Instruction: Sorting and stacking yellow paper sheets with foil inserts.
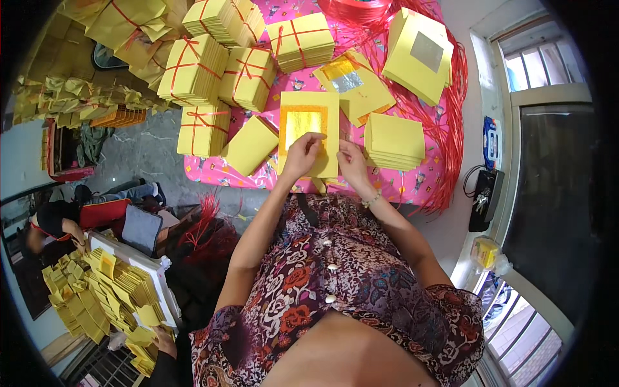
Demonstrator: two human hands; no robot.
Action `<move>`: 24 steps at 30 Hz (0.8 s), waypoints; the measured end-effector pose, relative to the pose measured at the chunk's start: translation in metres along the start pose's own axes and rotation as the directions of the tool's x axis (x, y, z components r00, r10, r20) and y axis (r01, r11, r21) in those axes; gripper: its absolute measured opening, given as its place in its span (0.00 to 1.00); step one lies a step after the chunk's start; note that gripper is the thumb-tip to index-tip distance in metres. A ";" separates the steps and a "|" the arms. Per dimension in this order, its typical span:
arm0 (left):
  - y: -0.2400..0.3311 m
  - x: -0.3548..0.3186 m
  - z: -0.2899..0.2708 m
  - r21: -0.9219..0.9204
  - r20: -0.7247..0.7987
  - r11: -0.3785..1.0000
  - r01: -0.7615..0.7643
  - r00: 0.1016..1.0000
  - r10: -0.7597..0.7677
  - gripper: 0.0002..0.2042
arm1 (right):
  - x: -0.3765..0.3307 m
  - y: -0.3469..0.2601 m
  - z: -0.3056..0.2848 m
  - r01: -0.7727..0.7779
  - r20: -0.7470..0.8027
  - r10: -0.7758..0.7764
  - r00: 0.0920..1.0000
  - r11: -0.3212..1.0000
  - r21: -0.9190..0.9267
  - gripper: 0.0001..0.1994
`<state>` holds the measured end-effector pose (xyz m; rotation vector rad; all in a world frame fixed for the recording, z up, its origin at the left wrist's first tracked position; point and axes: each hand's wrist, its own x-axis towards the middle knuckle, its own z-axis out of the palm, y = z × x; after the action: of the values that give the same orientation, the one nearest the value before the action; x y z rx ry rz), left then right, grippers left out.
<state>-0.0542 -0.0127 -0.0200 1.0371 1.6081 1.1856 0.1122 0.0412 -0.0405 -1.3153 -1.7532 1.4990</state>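
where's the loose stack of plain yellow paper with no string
In the head view, the untied yellow stack sits on the pink table, just right of the right hand.

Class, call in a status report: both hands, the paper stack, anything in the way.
Left hand and right hand both on yellow paper stack. Loose stack close right. Nothing blocking.

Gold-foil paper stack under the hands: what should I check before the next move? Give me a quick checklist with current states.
1. Left hand on the gold-foil paper stack: ok, fingers rest on the foil square.
2. Right hand at the stack's right edge: ok.
3. Stack lies flat on the pink table cover: ok.
4. Plain yellow stack to the right, within reach: ok.
5. Red string free of the stack: ok.
6. Single top sheet separated: cannot tell.
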 end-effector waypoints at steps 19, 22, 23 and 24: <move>0.005 0.015 -0.001 -0.411 -0.044 0.837 0.361 0.910 -0.413 0.11 | -0.017 -0.057 0.004 0.234 0.097 -0.219 0.971 0.955 -0.183 0.18; 0.009 0.015 0.000 -0.428 -0.049 0.826 0.366 0.903 -0.426 0.11 | -0.012 -0.050 0.007 0.170 0.050 -0.166 0.985 0.982 -0.084 0.17; 0.011 0.015 0.000 -0.454 -0.046 0.805 0.381 0.893 -0.449 0.11 | -0.010 -0.048 0.007 0.161 -0.009 -0.161 0.987 0.986 -0.049 0.16; 0.009 0.014 0.000 -0.456 -0.048 0.804 0.382 0.892 -0.450 0.11 | -0.009 -0.050 0.007 0.161 -0.006 -0.161 0.987 0.986 -0.050 0.16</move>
<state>-0.0574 0.0026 -0.0136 0.2816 1.4850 1.2545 0.0926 0.0333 0.0063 -1.1717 -1.8537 1.3661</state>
